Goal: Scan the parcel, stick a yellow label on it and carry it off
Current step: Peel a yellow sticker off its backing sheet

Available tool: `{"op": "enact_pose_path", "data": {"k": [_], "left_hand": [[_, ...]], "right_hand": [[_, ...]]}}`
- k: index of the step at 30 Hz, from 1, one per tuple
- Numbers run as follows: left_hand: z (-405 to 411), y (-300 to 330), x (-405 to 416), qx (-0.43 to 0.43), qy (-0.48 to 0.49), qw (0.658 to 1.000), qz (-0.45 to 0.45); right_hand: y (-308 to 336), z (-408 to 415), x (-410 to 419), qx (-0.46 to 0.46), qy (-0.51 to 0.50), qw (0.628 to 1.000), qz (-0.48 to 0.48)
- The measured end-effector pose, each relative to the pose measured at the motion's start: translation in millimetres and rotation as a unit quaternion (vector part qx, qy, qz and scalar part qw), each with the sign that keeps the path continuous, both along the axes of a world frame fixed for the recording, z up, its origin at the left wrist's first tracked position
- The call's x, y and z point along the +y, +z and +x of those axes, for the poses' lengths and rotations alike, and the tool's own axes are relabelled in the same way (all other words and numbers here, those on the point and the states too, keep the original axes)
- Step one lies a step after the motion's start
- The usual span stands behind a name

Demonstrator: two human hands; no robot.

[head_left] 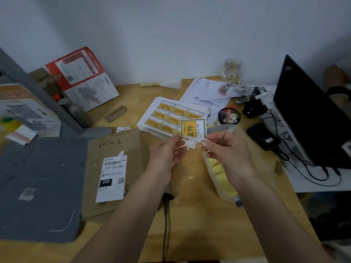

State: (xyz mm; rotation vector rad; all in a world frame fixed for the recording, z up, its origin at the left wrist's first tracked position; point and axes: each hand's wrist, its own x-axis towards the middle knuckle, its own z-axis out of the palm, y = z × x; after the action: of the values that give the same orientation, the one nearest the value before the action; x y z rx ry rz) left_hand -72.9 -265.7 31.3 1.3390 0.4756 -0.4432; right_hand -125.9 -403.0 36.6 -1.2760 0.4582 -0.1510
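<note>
Both your left hand (169, 150) and right hand (226, 150) pinch the yellow label (193, 129) above the desk, so peel its backing slowly, then press it flat onto the parcel (115, 149) lying just left

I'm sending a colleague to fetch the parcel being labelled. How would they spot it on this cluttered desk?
Start at the wooden desk and find the large grey mat on its left side. Right beside the mat, below the left hand, lies the parcel, a flat brown envelope. Unlike the boxes nearby, it has "5-1-2" handwritten along its top and a white shipping label with a barcode.
</note>
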Motion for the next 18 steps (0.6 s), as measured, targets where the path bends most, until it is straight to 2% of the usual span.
{"op": "enact_pose_path", "data": {"k": [4, 7, 12, 15, 18], "left_hand": [[3, 16, 40, 0.001, -0.01, 0.998, 0.056], [-3, 22, 64, 0.062, 0.005, 0.997, 0.047], [-17, 22, 91, 0.117, 0.026, 0.993, -0.014], [-12, 17, 110, 0.101, 0.057, 0.992, -0.037], [-5, 13, 128, 0.072, 0.098, 0.992, -0.032]], "right_hand": [[-4, 9, 27, -0.013, 0.064, 0.997, -0.027], [-7, 15, 52, -0.021, 0.071, 0.996, -0.044], [-13, 26, 98, -0.063, 0.061, 0.972, -0.219], [-11, 28, 130, -0.103, 0.074, 0.944, -0.306], [-11, 31, 154, -0.128, 0.082, 0.923, -0.355]]}}
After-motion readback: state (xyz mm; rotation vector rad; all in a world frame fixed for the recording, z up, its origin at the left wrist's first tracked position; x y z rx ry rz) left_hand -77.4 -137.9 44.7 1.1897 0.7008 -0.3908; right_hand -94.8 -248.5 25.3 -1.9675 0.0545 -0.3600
